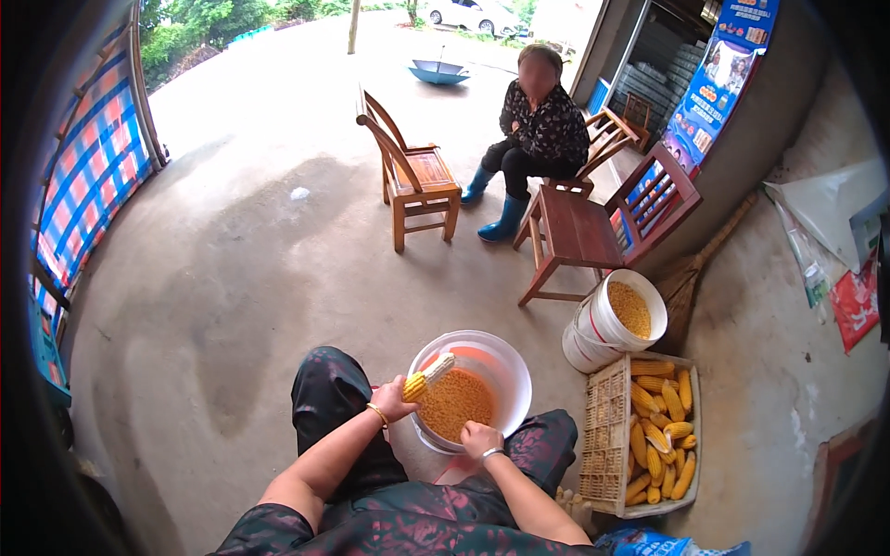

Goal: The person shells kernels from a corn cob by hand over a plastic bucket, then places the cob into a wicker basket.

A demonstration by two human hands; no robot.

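My left hand [395, 399] grips a corn cob [427, 375] by its lower end, over the left side of a white plastic bucket [516, 389]. Yellow kernels still sit on the part of the cob near my fingers, while its upper end is bare and pale. Loose corn kernels [455, 406] lie inside the bucket, which stands between my knees. At the near right rim is my right hand [481, 439], its fingers curled; whether it holds anything cannot be seen.
To the right, a plastic crate [605, 445] holds corn cobs [671, 399], beside a white bucket [587, 333] of kernels. A red-brown wooden chair [580, 229] and a lighter wooden chair [424, 174] stand ahead. Between them sits a person [546, 132] in blue boots. A broom [685, 285] leans on the wall.
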